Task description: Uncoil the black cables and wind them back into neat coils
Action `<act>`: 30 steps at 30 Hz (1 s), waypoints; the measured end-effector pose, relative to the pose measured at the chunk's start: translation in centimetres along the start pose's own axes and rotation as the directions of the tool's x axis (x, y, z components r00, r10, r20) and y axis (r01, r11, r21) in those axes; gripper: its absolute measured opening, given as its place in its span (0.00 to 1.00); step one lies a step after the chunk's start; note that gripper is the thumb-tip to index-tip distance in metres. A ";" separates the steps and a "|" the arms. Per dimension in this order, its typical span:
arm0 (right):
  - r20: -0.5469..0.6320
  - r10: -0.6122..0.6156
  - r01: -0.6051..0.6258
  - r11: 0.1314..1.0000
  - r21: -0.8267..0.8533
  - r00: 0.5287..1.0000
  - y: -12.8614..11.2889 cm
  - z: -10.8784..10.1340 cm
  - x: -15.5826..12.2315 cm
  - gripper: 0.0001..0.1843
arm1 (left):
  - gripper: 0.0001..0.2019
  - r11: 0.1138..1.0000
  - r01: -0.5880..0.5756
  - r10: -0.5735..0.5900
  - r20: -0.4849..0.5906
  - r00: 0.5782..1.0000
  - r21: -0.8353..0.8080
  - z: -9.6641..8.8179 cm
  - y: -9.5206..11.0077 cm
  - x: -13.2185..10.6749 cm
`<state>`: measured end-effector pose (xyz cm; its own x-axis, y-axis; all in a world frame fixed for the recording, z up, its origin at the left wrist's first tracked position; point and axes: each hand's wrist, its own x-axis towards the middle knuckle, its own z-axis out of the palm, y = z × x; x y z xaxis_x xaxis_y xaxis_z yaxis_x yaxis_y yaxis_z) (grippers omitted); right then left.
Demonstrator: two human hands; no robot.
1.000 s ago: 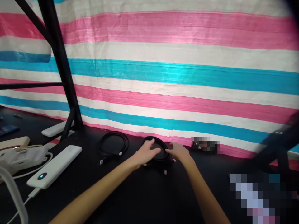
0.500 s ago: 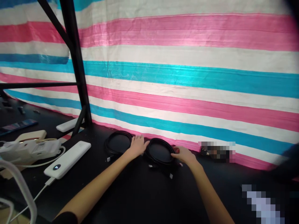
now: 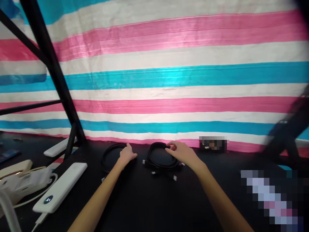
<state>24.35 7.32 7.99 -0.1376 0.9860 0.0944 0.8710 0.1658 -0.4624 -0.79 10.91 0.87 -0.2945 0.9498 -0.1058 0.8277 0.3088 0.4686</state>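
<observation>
Two coils of black cable lie side by side on a black table, close to a striped sheet. My left hand rests on the left coil, fingers curled over its right side. My right hand is on the far right part of the right coil, with fingertips pinched on the cable. White-tipped plug ends of the right coil stick out toward me.
A white power bank with a lit ring lies at the left, cabled, beside a white power strip. A black metal frame stands at the left. A pink, white and blue sheet hangs behind. Blurred-out items sit at right.
My left hand moved off the gap between the coils onto the left coil. My right hand shifted to the far rim of the right coil. The camera view swung slightly.
</observation>
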 end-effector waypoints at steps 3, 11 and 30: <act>0.037 -0.027 0.026 0.999 0.043 0.999 -0.6 -0.4 -0.5 0.10 | 0.33 0.986 -0.007 0.002 -0.027 1.000 -0.166 -0.8 -0.1 0.1; 0.026 -0.059 0.055 0.993 0.106 0.998 -0.6 -1.6 -1.2 0.11 | 0.27 0.735 -0.210 0.031 -0.277 0.960 -0.644 -7.6 1.8 -2.7; -0.356 -0.309 0.450 0.779 0.437 0.882 -5.5 -4.5 -7.6 0.15 | 0.05 0.127 -0.744 0.309 -0.686 0.658 -0.656 -10.2 7.8 -16.3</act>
<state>22.69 -1.18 13.79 -0.2228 0.8115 0.5402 0.4101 0.5807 -0.7033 5.61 -2.64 15.17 -0.2659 0.6862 0.6771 0.0105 -0.7003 0.7138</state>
